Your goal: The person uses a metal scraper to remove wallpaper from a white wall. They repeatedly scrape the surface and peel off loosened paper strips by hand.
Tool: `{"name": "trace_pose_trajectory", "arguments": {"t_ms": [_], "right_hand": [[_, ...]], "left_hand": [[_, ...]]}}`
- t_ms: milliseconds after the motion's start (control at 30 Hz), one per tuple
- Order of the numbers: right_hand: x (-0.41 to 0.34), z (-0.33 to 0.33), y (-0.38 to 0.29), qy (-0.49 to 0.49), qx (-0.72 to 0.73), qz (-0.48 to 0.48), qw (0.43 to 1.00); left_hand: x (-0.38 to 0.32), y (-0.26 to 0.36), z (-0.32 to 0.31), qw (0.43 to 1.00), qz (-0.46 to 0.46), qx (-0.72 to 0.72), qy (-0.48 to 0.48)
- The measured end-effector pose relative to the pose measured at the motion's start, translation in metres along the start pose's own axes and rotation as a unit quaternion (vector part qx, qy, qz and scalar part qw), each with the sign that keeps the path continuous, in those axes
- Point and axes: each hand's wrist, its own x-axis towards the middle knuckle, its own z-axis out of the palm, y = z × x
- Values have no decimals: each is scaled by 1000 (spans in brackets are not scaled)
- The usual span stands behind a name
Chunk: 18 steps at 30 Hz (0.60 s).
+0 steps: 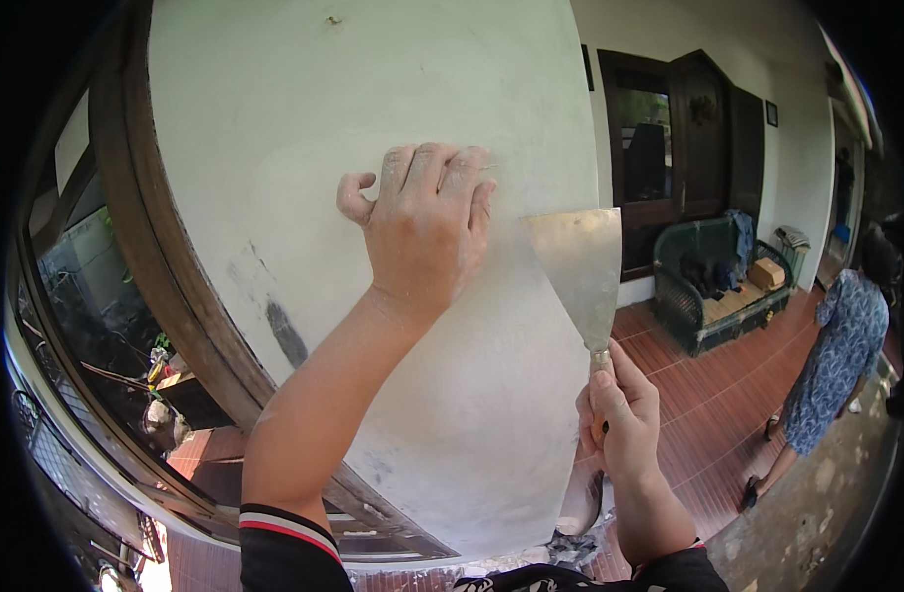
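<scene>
My left hand (426, 214) presses against the pale green plastered wall (452, 89), fingers curled and coated in whitish dust. Whatever may lie under its fingers is hidden. To its right, my right hand (622, 414) grips the handle of a wide putty knife (581, 259), blade pointing up. The metal blade overlaps the wall's right edge in view; whether it touches the wall I cannot tell. Smooth whitish patches spread over the wall below my left hand. A dark grey smear (284, 331) marks the wall left of my forearm.
A dark wooden frame (163, 244) borders the wall on the left. At right, a green wicker bench (681, 325) holds a cardboard box (766, 274) and cloth. A person (829, 362) in a blue patterned garment stands beside the red tiled floor (688, 429).
</scene>
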Motion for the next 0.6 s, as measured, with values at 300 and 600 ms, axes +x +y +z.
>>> {"name": "trace_pose_trajectory", "arguments": {"t_ms": [300, 600], "right_hand": [[-5, -8, 5, 11, -16, 17, 1000], [-5, -10, 2, -2, -26, 6, 1000]], "left_hand": [[3, -6, 6, 998, 24, 30, -52], [5, -8, 8, 978, 124, 139, -97]]}}
